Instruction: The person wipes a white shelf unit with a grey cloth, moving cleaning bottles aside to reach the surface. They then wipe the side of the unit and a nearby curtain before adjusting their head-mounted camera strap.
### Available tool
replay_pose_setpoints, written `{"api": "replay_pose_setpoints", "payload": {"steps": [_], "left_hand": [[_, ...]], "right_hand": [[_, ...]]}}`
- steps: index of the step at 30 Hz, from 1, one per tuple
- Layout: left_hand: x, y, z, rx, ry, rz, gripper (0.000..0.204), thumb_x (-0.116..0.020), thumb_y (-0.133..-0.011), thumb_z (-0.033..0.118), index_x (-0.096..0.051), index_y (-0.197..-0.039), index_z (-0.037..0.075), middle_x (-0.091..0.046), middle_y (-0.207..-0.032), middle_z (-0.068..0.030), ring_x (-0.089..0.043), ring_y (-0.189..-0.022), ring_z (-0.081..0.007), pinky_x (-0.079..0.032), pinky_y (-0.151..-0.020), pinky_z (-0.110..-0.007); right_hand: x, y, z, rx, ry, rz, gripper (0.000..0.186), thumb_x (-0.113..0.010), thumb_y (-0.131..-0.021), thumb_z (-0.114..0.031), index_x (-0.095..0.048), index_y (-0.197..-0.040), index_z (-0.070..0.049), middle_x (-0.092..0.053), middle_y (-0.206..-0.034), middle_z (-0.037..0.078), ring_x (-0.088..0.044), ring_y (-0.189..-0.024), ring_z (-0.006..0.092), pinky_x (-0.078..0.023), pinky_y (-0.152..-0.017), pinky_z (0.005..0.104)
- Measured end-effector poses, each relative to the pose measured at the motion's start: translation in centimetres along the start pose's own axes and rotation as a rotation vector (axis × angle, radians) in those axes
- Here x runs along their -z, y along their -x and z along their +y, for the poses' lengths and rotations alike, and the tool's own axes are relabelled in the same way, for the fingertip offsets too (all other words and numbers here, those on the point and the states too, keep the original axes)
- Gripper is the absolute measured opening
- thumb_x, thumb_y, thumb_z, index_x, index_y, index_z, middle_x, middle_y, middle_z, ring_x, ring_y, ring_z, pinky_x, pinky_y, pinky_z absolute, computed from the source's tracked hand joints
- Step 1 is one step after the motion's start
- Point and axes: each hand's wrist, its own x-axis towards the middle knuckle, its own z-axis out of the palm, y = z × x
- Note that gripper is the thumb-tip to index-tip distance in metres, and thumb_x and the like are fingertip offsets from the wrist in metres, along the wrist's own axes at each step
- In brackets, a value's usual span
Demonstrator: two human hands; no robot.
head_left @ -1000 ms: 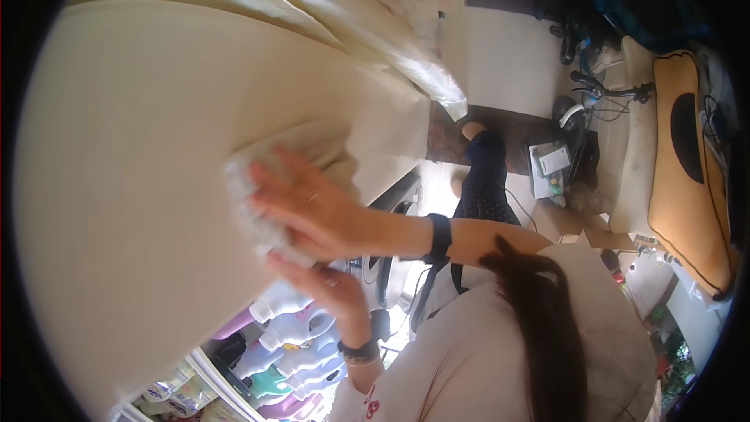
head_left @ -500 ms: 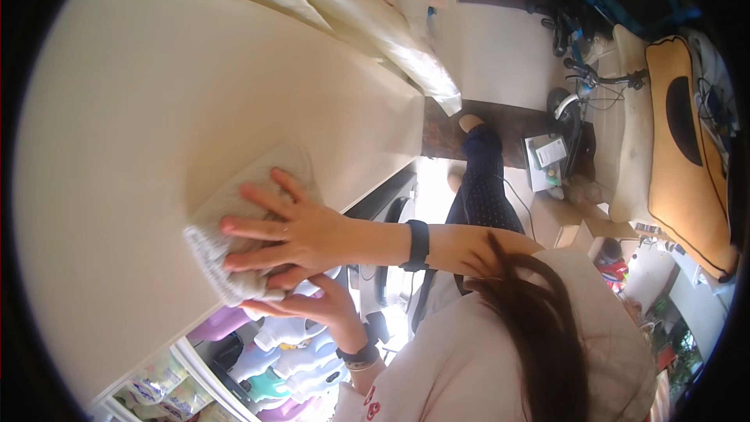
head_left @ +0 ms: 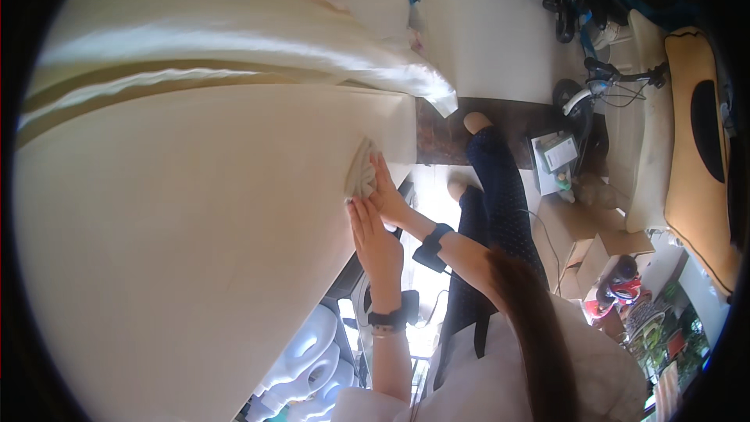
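Two hands at one pale cloth [head_left: 361, 174], which lies on a broad cream surface [head_left: 195, 234], near its right edge. Cloth is bunched and creased, longer than wide. Long axis runs near to far, far end leaning slightly right; narrow tip points far, fuller part sits at the near end.

Right hand [head_left: 386, 192]: against the cloth's right side, fingers close together, pointing far. Can't tell if it grips or just presses; palm is hidden. Left hand [head_left: 378, 248]: just nearer, fingers straight and together, pointing far and a bit left, fingertips by the cloth's near end; not closed around anything. Dark wristband on each wrist.

Around: glossy pale sheet [head_left: 226, 27] along the far side, pale bottles [head_left: 306, 355] past the near right edge, tan cushion [head_left: 686, 156] well apart on the right.
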Motion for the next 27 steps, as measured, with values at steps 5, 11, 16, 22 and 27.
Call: {"api": "replay_pose_setpoints", "payload": {"steps": [5,11,16,22,27], "left_hand": [[-3.7,-0.7,-0.8,-0.045,0.101,-0.046,0.058,-0.042,-0.08,-0.003,-0.034,-0.137,-0.008,-0.026,-0.146,-0.0299,-0.021,-0.138,-0.0455,-0.022,-0.113,-0.049],[3.1,2.5,2.3,0.023,0.475,0.369,0.058,-0.047,-0.092,0.013,-0.025,-0.144,0.002,-0.021,-0.15,-0.0237,-0.02,-0.139,-0.042,-0.019,-0.112,-0.048],[6.7,2.9,2.8,0.072,0.851,0.661,0.067,-0.048,-0.095,0.018,-0.009,-0.15,0.006,-0.012,-0.152,-0.024,-0.023,-0.138,-0.0399,-0.02,-0.111,-0.047],[7.6,-3.2,1.8,0.031,0.036,0.818,0.059,-0.046,-0.095,0.013,-0.021,-0.147,0.005,-0.01,-0.151,-0.0271,-0.021,-0.137,-0.0442,-0.029,-0.106,-0.052],[-0.5,-7.2,2.3,0.067,0.048,0.441,0.055,-0.04,-0.09,0.003,-0.03,-0.144,0.0,-0.016,-0.151,-0.0268,-0.017,-0.139,-0.0451,-0.02,-0.111,-0.052]], "right_hand": [[-0.6,1.2,3.2,-0.292,-0.406,0.027,0.063,-0.048,-0.092,-0.024,-0.023,-0.144,0.002,-0.015,-0.152,0.025,-0.008,-0.141,0.0438,-0.015,-0.116,0.0436],[4.9,-2.0,-15.3,0.186,0.203,-0.017,0.067,-0.061,-0.083,-0.04,-0.039,-0.143,-0.021,-0.023,-0.153,0.02,-0.043,-0.12,0.0407,-0.036,-0.095,0.0489],[7.6,-5.0,-27.2,0.702,0.16,-0.069,0.059,-0.067,-0.078,-0.032,-0.05,-0.134,-0.033,-0.027,-0.154,0.004,-0.027,-0.134,0.0431,-0.031,-0.093,0.054],[7.8,-11.8,-21.8,0.718,0.025,0.035,0.058,-0.065,-0.074,-0.048,-0.053,-0.129,-0.032,-0.032,-0.15,0.006,-0.03,-0.133,0.039,-0.028,-0.095,0.052],[5.3,-14.4,-6.6,0.325,0.047,0.111,0.063,-0.062,-0.074,-0.05,-0.051,-0.13,-0.025,-0.035,-0.147,0.013,-0.034,-0.13,0.0395,-0.029,-0.097,0.0515]]}}
